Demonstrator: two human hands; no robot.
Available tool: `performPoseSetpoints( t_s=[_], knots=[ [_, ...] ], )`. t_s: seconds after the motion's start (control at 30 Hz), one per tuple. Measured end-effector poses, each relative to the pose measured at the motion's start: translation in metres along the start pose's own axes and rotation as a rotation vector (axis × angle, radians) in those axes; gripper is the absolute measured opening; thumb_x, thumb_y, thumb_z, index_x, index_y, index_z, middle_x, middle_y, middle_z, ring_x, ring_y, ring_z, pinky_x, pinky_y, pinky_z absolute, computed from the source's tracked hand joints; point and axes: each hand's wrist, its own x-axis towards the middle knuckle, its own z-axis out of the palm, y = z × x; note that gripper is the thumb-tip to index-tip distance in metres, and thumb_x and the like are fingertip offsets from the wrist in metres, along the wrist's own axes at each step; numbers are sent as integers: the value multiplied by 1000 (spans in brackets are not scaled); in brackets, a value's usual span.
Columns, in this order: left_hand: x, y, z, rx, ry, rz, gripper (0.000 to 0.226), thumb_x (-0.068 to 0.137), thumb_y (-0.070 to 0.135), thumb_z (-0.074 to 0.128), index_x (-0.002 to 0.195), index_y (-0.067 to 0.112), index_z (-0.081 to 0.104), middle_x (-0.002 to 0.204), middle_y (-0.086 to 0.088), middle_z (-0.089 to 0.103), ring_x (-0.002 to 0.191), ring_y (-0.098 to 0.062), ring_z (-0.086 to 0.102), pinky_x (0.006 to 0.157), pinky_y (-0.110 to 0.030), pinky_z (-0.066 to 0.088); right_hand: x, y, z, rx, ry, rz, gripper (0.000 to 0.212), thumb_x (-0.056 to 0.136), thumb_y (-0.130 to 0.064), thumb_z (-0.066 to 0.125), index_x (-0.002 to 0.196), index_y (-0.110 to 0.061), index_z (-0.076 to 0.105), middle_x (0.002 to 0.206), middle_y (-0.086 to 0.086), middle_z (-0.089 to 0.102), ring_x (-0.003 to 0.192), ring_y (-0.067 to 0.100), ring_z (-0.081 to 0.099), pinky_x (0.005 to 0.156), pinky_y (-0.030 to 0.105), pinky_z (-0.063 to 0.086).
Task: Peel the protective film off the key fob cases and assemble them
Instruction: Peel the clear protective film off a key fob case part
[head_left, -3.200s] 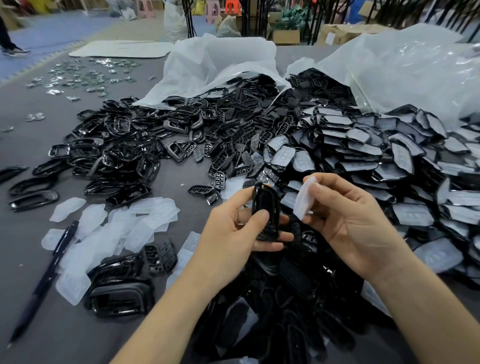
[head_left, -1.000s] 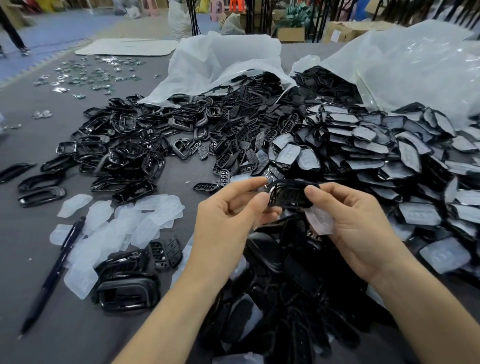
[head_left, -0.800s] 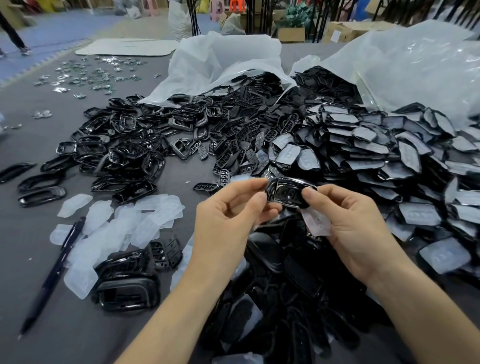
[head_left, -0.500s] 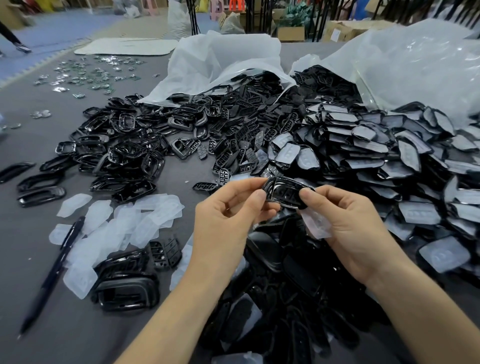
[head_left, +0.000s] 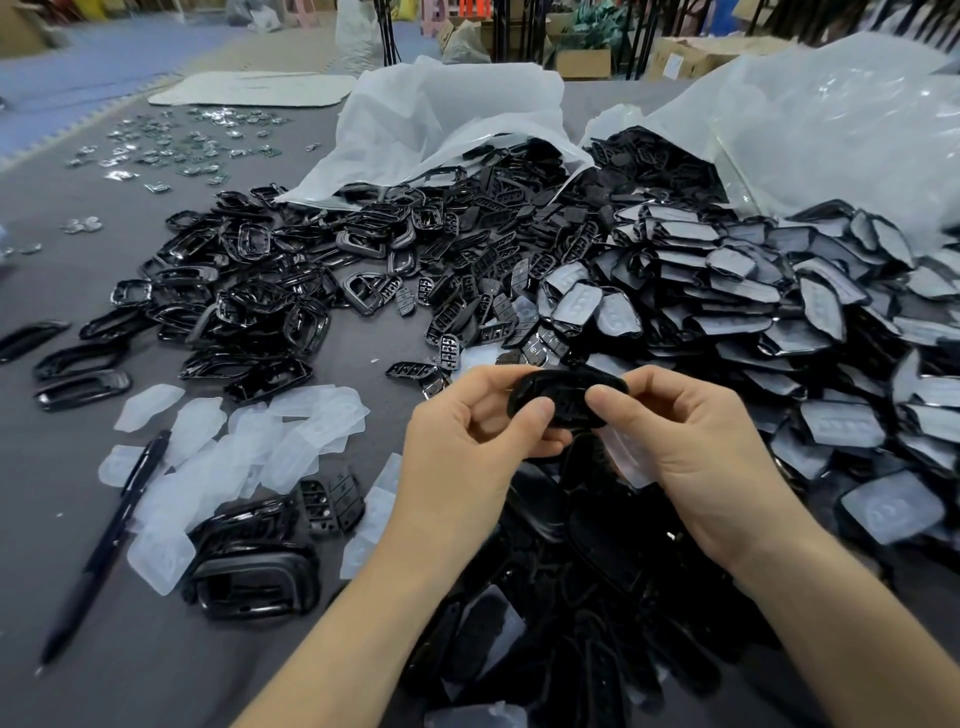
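**Held item:** one black case (head_left: 566, 397), glossy and oblong, held crosswise above the table at mid-frame, between both hands.

**Left hand** (head_left: 467, 447): thumb and forefinger curled and clamped on the case's left end.

**Right hand** (head_left: 696, 447): thumb and forefinger clamped on the case's right end. A film piece (head_left: 628, 460), clear and pale, sits against the lower fingers of this hand, below the case. Whether those fingers clasp it cannot be told.

**Table** (head_left: 78, 670): grey surface, crowded with parts.

**Left of the hands:**
- Peeled films (head_left: 244, 457), translucent and overlapping in a loose spread.
- A pen (head_left: 104, 545), dark, lying aslant at the spread's left edge.
- Stacked frames (head_left: 254, 577), black, at the near edge of the films.
- Button pads (head_left: 332, 499) just beside the stacked frames.

**Beyond the films:** a heap of open frames (head_left: 249, 291), black, lying at all angles.

**Right side:** a large heap of covered cases (head_left: 753, 312), each with pale film on its face, spilling from a clear bag (head_left: 831, 130). A white bag (head_left: 447, 119) lies open behind the open frames.

**Below the hands:** a dark pile (head_left: 597, 597) of glossy black parts, with single pieces hard to make out.

**Far left:** shiny bits (head_left: 171, 150), small and scattered, with a pale board (head_left: 254, 88) lying flat beyond them.
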Motion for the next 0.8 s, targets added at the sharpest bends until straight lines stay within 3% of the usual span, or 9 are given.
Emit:
performPoseSetpoints(
  t_s=[0.13,0.2,0.33,0.5,0.6,0.7,0.8],
  knots=[
    [1,0,-1,-10,18,17,18,87,-7,61,91,10,65,77,-2,75,62,-14,71,61,-17,55,1,0,-4,-5,-67,-40,23,58,-34,85,67,-19,69,54,1,46,47,12,39,47,19,35],
    [1,0,0,-16,30,21,20,86,-7,61,90,12,65,76,-2,75,61,-14,71,60,-18,55,0,-2,-5,1,-114,-58,18,61,-26,84,69,-20,69,53,-2,48,45,10,43,45,18,38],
    [-1,0,1,79,39,72,24,87,-7,61,89,17,64,76,-1,74,62,-15,71,61,-19,56,0,-2,-4,-27,-60,-84,19,56,-33,79,65,-21,67,54,-3,50,51,12,45,50,20,39],
    [-5,-1,0,483,61,254,18,82,13,66,87,29,58,75,2,72,65,-12,71,63,-29,58,-2,0,-3,-6,-40,-51,25,55,-28,79,59,-14,59,74,17,55,70,27,51,67,36,45],
    [-3,2,-4,525,41,259,14,83,12,73,86,21,63,67,1,70,58,-7,69,59,-26,56,-3,0,-3,-78,-42,-73,34,57,-31,79,63,-7,55,76,30,57,71,27,53,72,42,44],
    [-1,2,-4,514,-4,238,10,84,3,70,84,13,65,58,-2,66,50,-2,64,52,-10,47,-2,1,-2,-124,-19,-127,33,59,-31,77,66,-7,56,69,17,56,64,19,48,62,28,42],
    [-3,-1,0,509,29,288,12,85,3,68,79,11,63,58,-3,65,48,-2,63,50,-9,46,-1,1,-4,-174,4,-170,27,60,-32,77,66,-10,61,60,-3,55,55,5,47,52,13,39]
  ],
)
